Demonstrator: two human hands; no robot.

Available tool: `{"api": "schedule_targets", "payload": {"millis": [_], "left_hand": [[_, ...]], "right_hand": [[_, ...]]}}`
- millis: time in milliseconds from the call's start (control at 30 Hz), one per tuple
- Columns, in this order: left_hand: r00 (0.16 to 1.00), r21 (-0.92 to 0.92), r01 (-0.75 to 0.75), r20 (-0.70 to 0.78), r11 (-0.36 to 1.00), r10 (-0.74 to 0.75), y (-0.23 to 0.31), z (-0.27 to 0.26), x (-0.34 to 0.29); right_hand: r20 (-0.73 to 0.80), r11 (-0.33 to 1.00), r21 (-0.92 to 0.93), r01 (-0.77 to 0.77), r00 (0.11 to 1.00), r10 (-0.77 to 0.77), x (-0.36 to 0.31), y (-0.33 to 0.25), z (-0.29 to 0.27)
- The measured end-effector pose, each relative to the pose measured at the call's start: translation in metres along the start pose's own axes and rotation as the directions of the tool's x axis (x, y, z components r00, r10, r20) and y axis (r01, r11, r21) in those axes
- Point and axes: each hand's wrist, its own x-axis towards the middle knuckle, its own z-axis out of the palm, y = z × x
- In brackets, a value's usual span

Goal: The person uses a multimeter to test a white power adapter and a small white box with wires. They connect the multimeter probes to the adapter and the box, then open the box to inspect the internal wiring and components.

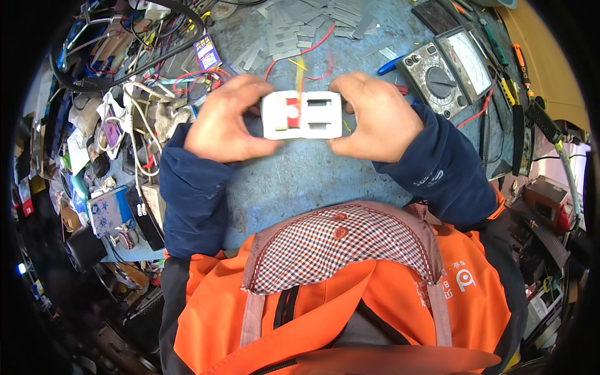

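Observation:
A small white plastic housing (319, 129) with rectangular slots is held level over the bench between my two hands. Red pieces (292, 112) show in its left half. My left hand (228, 119) grips the left end, thumb along the near edge and fingers at the far side. Around the right end curl the thumb and fingers of my right hand (381, 119). A yellow wire (300, 78), blurred by motion, rises from the housing's far side. Beyond it a thin red wire (322, 42) curves over the bench. The housing's underside is hidden.
Thin grey metal plates (290, 37) lie scattered at the far side of the blue bench (294, 181). An analog multimeter (440, 81) and a blue pen (390, 65) sit far right, near several screwdrivers (494, 42). Tangled white cables (134, 119) and clutter crowd the left.

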Motion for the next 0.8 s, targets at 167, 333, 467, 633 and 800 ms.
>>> {"api": "schedule_targets", "payload": {"millis": [167, 333, 467, 633, 800], "left_hand": [[0.997, -0.017, 0.059, -0.052, 0.998, -0.06, -0.006, -0.018, -0.004], [0.995, 0.044, 0.088, -0.05, 0.995, -0.086, -0.014, -0.017, 0.0], [0.997, 0.041, 0.076, -0.024, 0.996, -0.075, -0.011, -0.018, 0.0], [0.997, 0.032, 0.081, -0.018, 0.996, -0.081, -0.017, -0.012, 0.002], [0.998, 0.046, 0.057, -0.009, 0.997, -0.056, -0.013, -0.006, 0.002]], "right_hand": [[-0.103, 0.996, -0.065, 0.061, 0.992, -0.067, -0.001, -0.001, -0.019], [-0.427, 0.879, -0.475, -0.029, 0.881, -0.202, 0.015, 0.004, -0.039], [-0.322, 0.92, -0.357, 0.164, 0.902, -0.286, 0.01, -0.011, -0.026], [-0.06, 0.989, -0.003, 0.148, 0.987, -0.148, 0.02, -0.007, 0.013], [-0.086, 0.972, -0.204, 0.116, 0.987, -0.136, 0.028, -0.01, 0.027]]}}
